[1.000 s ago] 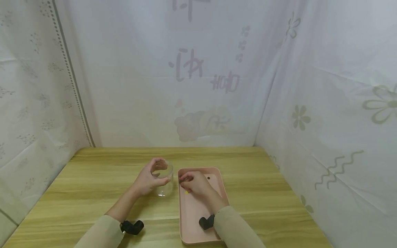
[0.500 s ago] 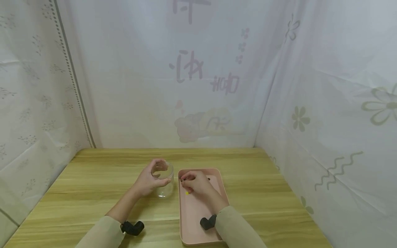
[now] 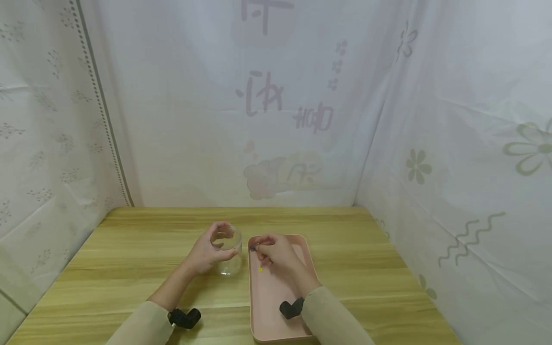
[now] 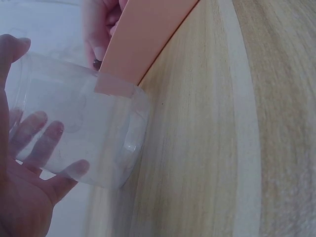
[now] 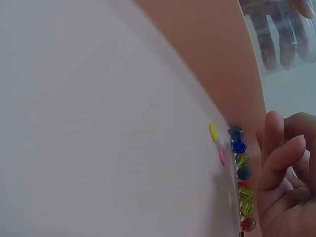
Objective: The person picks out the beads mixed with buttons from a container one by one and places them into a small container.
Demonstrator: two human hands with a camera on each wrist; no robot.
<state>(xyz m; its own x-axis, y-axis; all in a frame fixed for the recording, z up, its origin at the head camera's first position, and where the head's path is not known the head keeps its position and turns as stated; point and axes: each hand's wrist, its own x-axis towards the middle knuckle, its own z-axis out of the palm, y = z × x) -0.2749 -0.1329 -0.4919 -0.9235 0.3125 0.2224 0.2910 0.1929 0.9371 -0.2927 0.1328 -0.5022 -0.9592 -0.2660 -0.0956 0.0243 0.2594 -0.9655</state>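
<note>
My left hand (image 3: 206, 255) grips a clear, empty jar (image 3: 227, 250) that stands on the wooden table just left of a pink tray (image 3: 276, 306). In the left wrist view the fingers (image 4: 37, 136) show through the jar (image 4: 94, 123). My right hand (image 3: 256, 248) hovers over the tray's far left corner and pinches a small dark marble (image 3: 252, 248) beside the jar's rim. A yellow bead (image 3: 260, 270) lies on the tray below it. The right wrist view shows a row of coloured marbles (image 5: 241, 173) along the tray wall, a yellow bead (image 5: 213, 132), a pink bead (image 5: 222, 156), and curled fingers (image 5: 279, 163).
The table (image 3: 129, 249) is closed in by white patterned sheets (image 3: 258, 120) at the back and on both sides. Bare wood lies left of the jar and right of the tray. Black wrist mounts (image 3: 184, 317) sit at both sleeves.
My right hand has risen off the tray floor and shifted slightly left toward the jar, with a dark marble now at its fingertips. The left hand and jar stay put.
</note>
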